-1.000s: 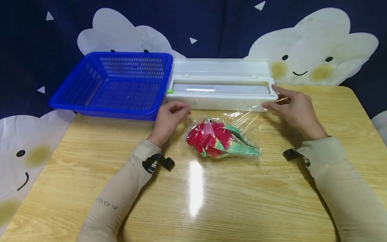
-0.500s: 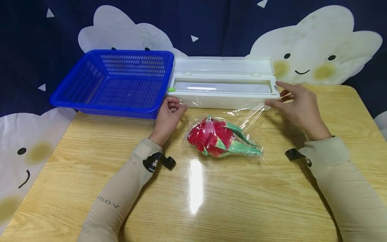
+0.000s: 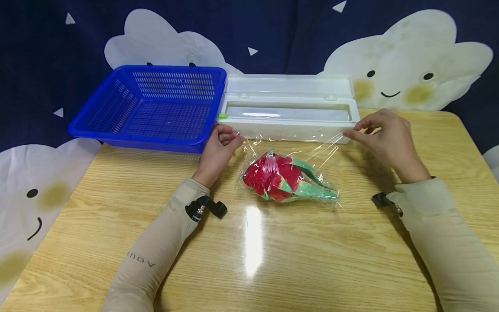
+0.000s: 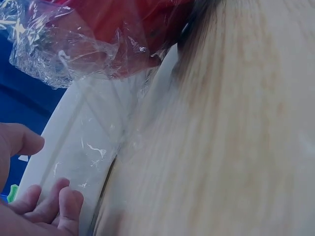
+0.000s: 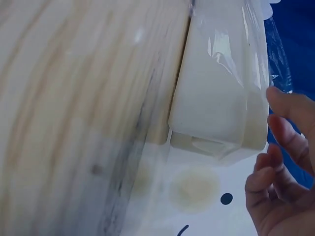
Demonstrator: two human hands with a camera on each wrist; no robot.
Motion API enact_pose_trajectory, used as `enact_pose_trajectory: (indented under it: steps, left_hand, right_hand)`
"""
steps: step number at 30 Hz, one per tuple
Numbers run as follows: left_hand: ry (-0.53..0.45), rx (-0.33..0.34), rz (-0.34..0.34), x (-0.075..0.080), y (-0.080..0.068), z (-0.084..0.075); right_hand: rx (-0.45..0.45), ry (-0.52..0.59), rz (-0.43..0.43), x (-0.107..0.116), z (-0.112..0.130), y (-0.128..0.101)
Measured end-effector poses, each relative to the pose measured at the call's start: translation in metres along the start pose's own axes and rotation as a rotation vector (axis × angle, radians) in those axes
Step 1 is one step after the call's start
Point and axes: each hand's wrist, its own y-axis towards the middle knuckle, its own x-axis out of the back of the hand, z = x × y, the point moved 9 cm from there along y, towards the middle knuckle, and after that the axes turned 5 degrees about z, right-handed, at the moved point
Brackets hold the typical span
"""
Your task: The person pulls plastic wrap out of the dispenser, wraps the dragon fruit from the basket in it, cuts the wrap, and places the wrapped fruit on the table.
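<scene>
A red dragon fruit (image 3: 273,175) with green tips, wrapped in shiny cling film, lies mid-table. Behind it a white cling film dispenser (image 3: 288,131) stands with its lid raised, a roll inside. Thin film stretches between box and fruit. My right hand (image 3: 383,138) is at the box's right front corner, thumb and forefinger pinching film whose taut folds run toward the fruit. My left hand (image 3: 220,149) is by the box's left front corner, fingers curled at the film (image 4: 93,147). In the left wrist view its thumb stands apart from the fingers; whether it grips film I cannot tell.
A blue plastic basket (image 3: 156,145) sits directly left of the dispenser, near my left hand. A small green slider (image 3: 222,116) is on the dispenser's left end. Behind the wooden table (image 3: 304,260) hangs a dark blue cloth (image 3: 273,26) with clouds.
My right forefinger has come down from the box's end to the thumb at the corner. Film beside my left fingertips has bunched up slightly. Fruit, basket and dispenser stay in place.
</scene>
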Motion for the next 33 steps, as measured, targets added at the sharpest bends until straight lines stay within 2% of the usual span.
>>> enact_pose_trajectory:
  steps: [6, 9, 14, 20, 28, 33]
  left_hand:
    - [0.056, 0.002, 0.062, -0.005, -0.001, -0.002]
    - [0.070, -0.008, 0.082, -0.007, -0.001, -0.003]
    - [0.158, -0.077, 0.106, -0.009, 0.000, -0.009]
    - [0.281, -0.180, 0.104, -0.009, -0.005, -0.021]
    - [0.317, -0.248, 0.111, -0.013, -0.012, -0.034]
    - [0.333, -0.253, 0.103, -0.015, -0.017, -0.041]
  right_hand:
    - [0.041, -0.013, 0.022, -0.001, 0.006, -0.001]
    - [0.030, -0.002, 0.033, 0.000, 0.006, -0.001]
    - [-0.001, 0.061, 0.081, -0.002, 0.003, -0.002]
    - [0.000, 0.085, 0.137, -0.005, 0.007, -0.004]
    - [0.021, 0.123, 0.221, -0.010, 0.012, -0.006]
    - [0.036, 0.191, 0.269, -0.016, 0.015, -0.006]
